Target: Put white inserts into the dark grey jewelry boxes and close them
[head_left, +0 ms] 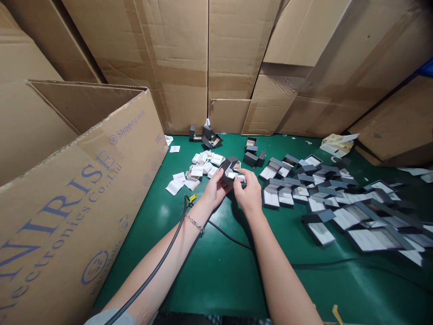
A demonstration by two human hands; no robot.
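Note:
My left hand (214, 189) and my right hand (248, 192) meet over the green mat, both gripping a small dark grey hinged box (227, 168). A white insert (237, 177) shows at the box's opening, partly hidden by my fingers. Just left of my hands lies a heap of small white inserts (203, 164), with loose white paper slips (176, 186) beside it. Several open grey boxes with white linings (321, 189) are spread out to the right of my right hand.
Green work mat (216, 275) under everything, with a black cable (226, 234) across it and along my left arm. Large cardboard sheets (206, 58) stand behind, and a printed carton (81, 203) rises at left. Several dark boxes (252, 153) stand at the back.

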